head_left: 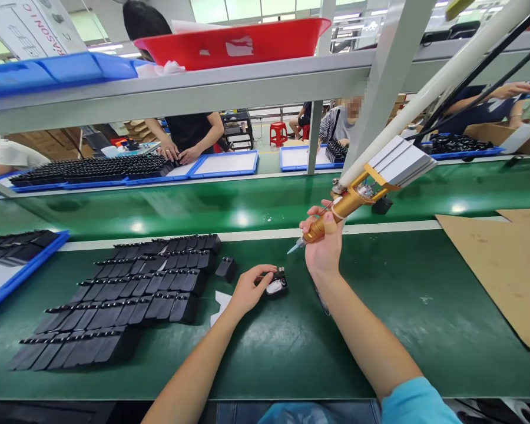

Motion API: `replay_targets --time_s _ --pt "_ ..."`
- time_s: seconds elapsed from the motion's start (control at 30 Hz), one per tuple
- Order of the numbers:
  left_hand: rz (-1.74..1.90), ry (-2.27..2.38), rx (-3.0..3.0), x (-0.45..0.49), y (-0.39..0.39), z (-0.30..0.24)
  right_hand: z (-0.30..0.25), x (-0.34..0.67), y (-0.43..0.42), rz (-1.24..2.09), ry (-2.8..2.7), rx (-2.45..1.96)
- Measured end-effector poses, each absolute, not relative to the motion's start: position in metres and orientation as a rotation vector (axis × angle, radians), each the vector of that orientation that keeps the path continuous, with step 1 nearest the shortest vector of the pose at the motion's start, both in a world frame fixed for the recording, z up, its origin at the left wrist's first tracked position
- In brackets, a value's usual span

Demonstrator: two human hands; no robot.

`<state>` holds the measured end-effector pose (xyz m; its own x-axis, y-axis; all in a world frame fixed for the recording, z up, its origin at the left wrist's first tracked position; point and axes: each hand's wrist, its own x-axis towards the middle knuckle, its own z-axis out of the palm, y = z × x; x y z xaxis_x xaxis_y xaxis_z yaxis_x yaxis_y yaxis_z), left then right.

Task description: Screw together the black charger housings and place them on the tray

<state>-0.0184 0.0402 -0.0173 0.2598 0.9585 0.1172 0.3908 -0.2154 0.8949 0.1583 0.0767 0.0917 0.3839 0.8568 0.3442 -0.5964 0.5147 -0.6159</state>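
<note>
My left hand (252, 287) is closed on the edge of a small black plastic casing (277, 287) with a white oval part inside, lying on the green bench. In my right hand (324, 241) is a gold-coloured glue dispenser (342, 206) with a pale blue nozzle, its fingers wrapped round the barrel. The nozzle points down and left, above the casing and apart from it. A single black casing (226, 268) stands left of my left hand. Beyond it, several rows of black casings (128, 294) cover the bench.
A scrap of white paper (221, 305) lies near my left forearm. Brown cardboard (503, 265) covers the right side. At far left is a blue-edged tray (26, 277). Overhead, a shelf (247, 82) carries a red basin (238, 44). Co-workers sit across the green belt (203, 206).
</note>
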Motion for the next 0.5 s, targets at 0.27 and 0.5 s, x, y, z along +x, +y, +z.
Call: replay_targets --time_s 0.27,0.5 --pt "0.517 1.381 2.262 -0.025 0.030 -0.010 0.092 0.153 0.070 0.994 -0.698 -0.427" --pt "0.780 1.581 2.062 -0.015 0.027 -0.005 0.096 0.146 0.055 1.066 -0.714 -0.419"
